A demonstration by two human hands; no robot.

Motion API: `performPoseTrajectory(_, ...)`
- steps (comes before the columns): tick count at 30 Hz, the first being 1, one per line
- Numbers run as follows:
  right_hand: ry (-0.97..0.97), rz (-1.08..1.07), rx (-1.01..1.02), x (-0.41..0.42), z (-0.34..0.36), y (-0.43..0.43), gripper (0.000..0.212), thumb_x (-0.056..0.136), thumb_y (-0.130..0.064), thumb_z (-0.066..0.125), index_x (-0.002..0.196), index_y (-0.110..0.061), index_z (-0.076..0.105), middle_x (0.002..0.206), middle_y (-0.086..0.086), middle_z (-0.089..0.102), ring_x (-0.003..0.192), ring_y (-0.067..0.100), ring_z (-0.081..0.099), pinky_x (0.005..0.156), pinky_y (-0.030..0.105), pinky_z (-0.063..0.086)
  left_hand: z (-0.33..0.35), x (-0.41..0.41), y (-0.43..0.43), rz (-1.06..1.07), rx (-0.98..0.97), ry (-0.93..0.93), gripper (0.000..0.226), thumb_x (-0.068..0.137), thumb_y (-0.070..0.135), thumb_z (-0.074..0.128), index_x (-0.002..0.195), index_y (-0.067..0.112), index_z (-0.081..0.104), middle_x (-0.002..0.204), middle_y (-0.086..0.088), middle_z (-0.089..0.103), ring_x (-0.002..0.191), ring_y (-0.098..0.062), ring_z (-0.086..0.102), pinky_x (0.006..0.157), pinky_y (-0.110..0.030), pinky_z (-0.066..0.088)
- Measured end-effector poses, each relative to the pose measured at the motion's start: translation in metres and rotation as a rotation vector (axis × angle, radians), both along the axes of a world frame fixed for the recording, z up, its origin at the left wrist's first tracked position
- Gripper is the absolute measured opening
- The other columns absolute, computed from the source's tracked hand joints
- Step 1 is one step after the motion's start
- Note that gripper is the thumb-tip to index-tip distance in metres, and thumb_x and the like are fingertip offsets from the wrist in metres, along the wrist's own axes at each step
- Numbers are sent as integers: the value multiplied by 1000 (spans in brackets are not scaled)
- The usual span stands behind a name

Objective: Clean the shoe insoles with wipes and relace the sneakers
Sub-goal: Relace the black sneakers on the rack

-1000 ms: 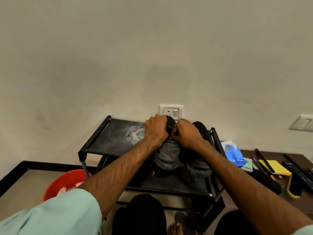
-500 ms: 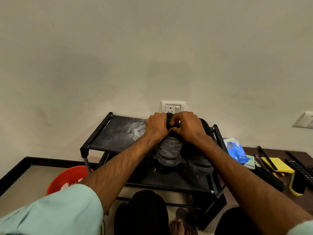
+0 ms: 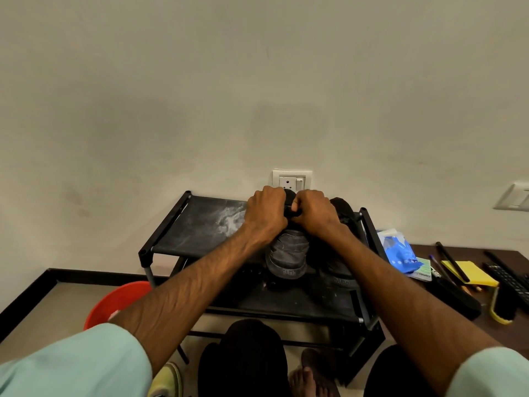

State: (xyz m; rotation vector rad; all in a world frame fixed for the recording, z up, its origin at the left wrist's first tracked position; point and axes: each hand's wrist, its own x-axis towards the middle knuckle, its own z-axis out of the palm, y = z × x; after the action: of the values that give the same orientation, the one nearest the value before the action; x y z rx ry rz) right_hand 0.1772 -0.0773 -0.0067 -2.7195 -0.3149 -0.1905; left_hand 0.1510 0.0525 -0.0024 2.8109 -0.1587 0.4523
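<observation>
Knuckles up, left hand [image 3: 266, 214] and right hand [image 3: 313, 216] both grip the top of the grey sneaker [image 3: 287, 253] on the rack [image 3: 197, 222].

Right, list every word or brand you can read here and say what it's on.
"puma": raised letters on the heel of the left sneaker.
"puma": fainter, on the heel of the right sneaker.
Blue wipes pack: print too small to read.
Green booklet: print too blurred to read.
</observation>
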Motion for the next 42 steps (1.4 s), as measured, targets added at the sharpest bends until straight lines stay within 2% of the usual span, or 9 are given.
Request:
performPoseTrajectory(4,141,84,121,0,10,-13,23,73,-18,90,87,-19,72,90,-4,69,83,11,63,72,23,53,1,3,1,48,-56,33,33,76,24,85,100,7,69,93,-9,68,87,-26,67,73,-36,58)
performPoseTrajectory(8,130,126,144,-7,19,-22,17,81,-22,86,94,-14,78,89,-4,72,79,6,64,67,15,47,-1,8,1,77,-148,87,39,73,33,86,97,9,67,89,-8,65,86,-27,66,72,-38,58)
performPoseTrajectory(12,43,112,105,-8,16,-18,5,83,-15,83,85,-14,79,87,0,75,76,7,67,77,25,57,-6,10,1,89,-128,104,38,75,32,82,98,9,62,87,-7,60,88,-29,66,67,-36,55)
performPoseTrajectory(16,-31,73,7,-7,14,-6,13,77,-12,84,74,-16,71,81,2,71,76,18,68,78,37,61,-7,12,2,87,-53,105,42,77,35,80,105,9,63,99,-10,65,92,-29,66,68,-35,49)
performPoseTrajectory(20,-52,14,-14,-5,14,2,13,75,-8,82,74,-13,70,80,3,70,76,21,68,78,40,61,-8,14,5,95,-61,163,42,78,36,81,107,10,62,91,-5,58,87,-25,62,67,-34,47)
performPoseTrajectory(30,107,112,96,-14,26,-21,52,75,-15,90,121,-12,66,102,2,70,92,17,68,81,26,54,3,8,23,6,-400,412,19,82,16,82,81,14,64,79,0,61,66,-12,63,64,-23,57)
performPoseTrajectory(34,34,93,188,-29,22,-32,41,85,-7,79,124,-10,66,104,4,70,91,15,68,77,17,51,-1,-5,27,16,-511,314,23,80,12,83,96,12,67,92,-4,68,80,-18,70,73,-28,60)
performPoseTrajectory(38,-76,59,274,-51,17,-38,31,89,1,69,119,-10,69,105,1,70,92,12,66,82,14,52,-10,-19,30,12,-503,193,48,80,22,85,120,13,60,111,-1,66,96,-13,63,69,-13,43)
performPoseTrajectory(42,-124,40,286,-73,8,-36,30,90,3,65,113,-13,72,104,0,71,83,-1,59,66,-2,43,-12,-37,31,-46,-564,133,50,84,30,80,125,16,55,122,0,61,94,-13,64,65,-11,41)
